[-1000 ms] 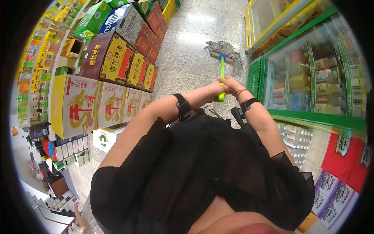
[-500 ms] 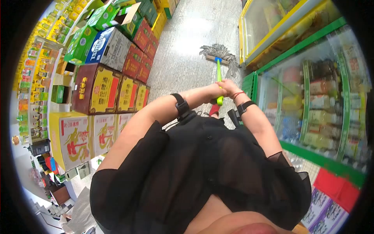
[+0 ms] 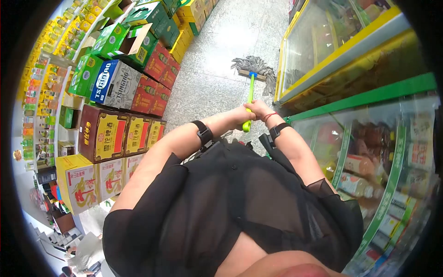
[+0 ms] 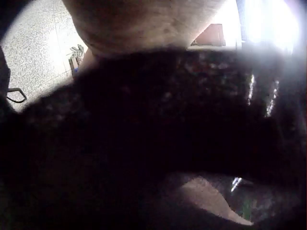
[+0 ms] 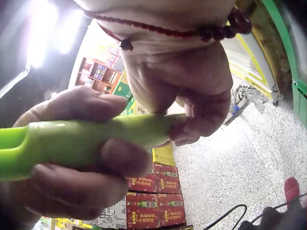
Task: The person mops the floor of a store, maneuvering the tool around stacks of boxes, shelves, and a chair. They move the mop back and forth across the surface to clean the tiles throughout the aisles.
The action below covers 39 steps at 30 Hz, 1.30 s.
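Note:
Both hands grip the bright green handle (image 3: pixel 251 90) of a mop in the head view. My left hand (image 3: pixel 241 117) holds it near its end, and my right hand (image 3: pixel 259 109), with a red string bracelet, is just ahead of it. Fingers of both hands curl round the handle in the right wrist view, where the left hand (image 5: pixel 76 187) sits nearer the handle's end than the right hand (image 5: pixel 192 91). The grey string mop head (image 3: pixel 256 68), joined by a blue piece, lies on the floor ahead. A dark blur hides most of the left wrist view.
Stacked beer cartons (image 3: pixel 113 134) line the left side of the speckled floor (image 3: pixel 217 51), with shelves (image 3: pixel 41 92) of bottles behind. On the right stand a yellow-framed freezer (image 3: pixel 318 55) and a green-framed drinks cooler (image 3: pixel 369 108), close to the mop head.
Cartons and coolers have slid down the head view as the person moves forward along the aisle. The mop travels along, both hands still on its handle, its head now beside the yellow freezer.

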Motion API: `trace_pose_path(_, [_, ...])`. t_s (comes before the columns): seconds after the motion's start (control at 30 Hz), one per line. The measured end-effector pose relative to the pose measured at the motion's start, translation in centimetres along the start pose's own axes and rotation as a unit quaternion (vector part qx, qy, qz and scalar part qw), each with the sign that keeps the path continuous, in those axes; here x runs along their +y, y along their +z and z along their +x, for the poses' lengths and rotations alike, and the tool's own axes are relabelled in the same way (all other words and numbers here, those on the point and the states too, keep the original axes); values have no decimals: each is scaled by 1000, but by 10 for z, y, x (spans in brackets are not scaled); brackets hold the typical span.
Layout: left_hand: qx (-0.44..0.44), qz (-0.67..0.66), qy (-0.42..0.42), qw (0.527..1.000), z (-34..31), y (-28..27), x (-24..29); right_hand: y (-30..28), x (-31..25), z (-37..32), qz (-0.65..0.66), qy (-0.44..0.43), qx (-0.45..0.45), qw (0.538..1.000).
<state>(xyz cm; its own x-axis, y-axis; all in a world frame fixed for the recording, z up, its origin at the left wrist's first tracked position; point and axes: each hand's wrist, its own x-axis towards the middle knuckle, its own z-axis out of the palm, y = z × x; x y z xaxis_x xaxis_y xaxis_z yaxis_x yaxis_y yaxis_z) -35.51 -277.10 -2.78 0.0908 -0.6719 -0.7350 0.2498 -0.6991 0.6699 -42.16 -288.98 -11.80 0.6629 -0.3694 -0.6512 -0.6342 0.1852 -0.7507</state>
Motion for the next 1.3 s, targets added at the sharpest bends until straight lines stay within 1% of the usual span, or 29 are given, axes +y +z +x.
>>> trace_pose_path(0.07, [6,-4,14,1000,14,-3,14,-14,-16,3,-15,-10,0,1000])
trace_pose_path(0.13, [-8,18,-4,1000,30,-9,32,-28,-24,19,12,-39,-13,999])
trace_pose_path(0.27, [-7,40,-13,999,67,-26,69,-57,-45,56,-7,-26,7,1000])
trace_pose_path(0.33, [0,54,1,999,87,-37,88,-71,-63,71,34,-30,-10,999])
trace_pose_path(0.37, [0,52,6,999,98,-43,99,-80,-71,84,30,-31,-8,999])
trace_pose_path(0.43, [-9,81,-11,997,120,-57,125,-101,-82,119,-52,-28,1,998])
trace_pose_path(0.47, [-13,87,-9,996,133,-65,138,-108,-89,136,-57,-31,5,998])
trace_pose_path(0.53, [-19,85,-3,996,159,-86,164,-126,-97,176,68,-27,-7,997])
trace_pose_path(0.57, [-24,82,-1,996,171,-95,175,-137,-101,199,47,-24,-15,998])
trace_pose_path(0.67, [-35,80,6,996,207,-123,212,-156,-128,238,21,-20,-9,1000])
trace_pose_path(0.7, [-37,81,7,996,217,-131,222,-160,-141,245,23,-21,7,999])
trace_pose_path(0.77, [-49,76,6,996,238,-146,240,-173,-159,261,23,-14,6,1000])
trace_pose_path(0.8, [-57,73,4,996,245,-150,250,-181,-164,270,22,-12,4,1000])
trace_pose_path(0.83, [-63,74,1,995,250,-154,260,-187,-165,283,48,-7,17,999])
trace_pose_path(0.9, [-67,79,-1,995,253,-158,287,-205,-175,297,43,-10,14,999])
trace_pose_path(0.93, [-33,76,14,996,249,-156,300,-212,-184,301,32,-11,7,999])
trace_pose_path(0.97, [0,71,27,997,251,-157,309,-216,-192,306,11,-19,21,1000])
trace_pose_path(1.0, [1,71,24,997,260,-164,318,-223,-204,312,12,-18,20,1000])
trace_pose_path(1.07, [-49,40,15,998,291,-179,328,-236,-218,330,59,-8,4,998])
trace_pose_path(1.1, [-41,34,21,998,297,-182,339,-242,-219,345,51,-36,27,998])
trace_pose_path(1.13, [-40,34,19,998,302,-185,353,-253,-225,360,51,-36,26,998])
trace_pose_path(1.2, [-43,11,21,999,312,-191,384,-275,-241,384,-19,-28,30,999])
trace_pose_path(1.23, [-42,-8,46,998,333,-197,390,-285,-253,394,15,-16,13,1000])
trace_pose_path(1.3, [-19,-2,38,999,347,-204,420,-307,-278,411,2,-5,7,1000])
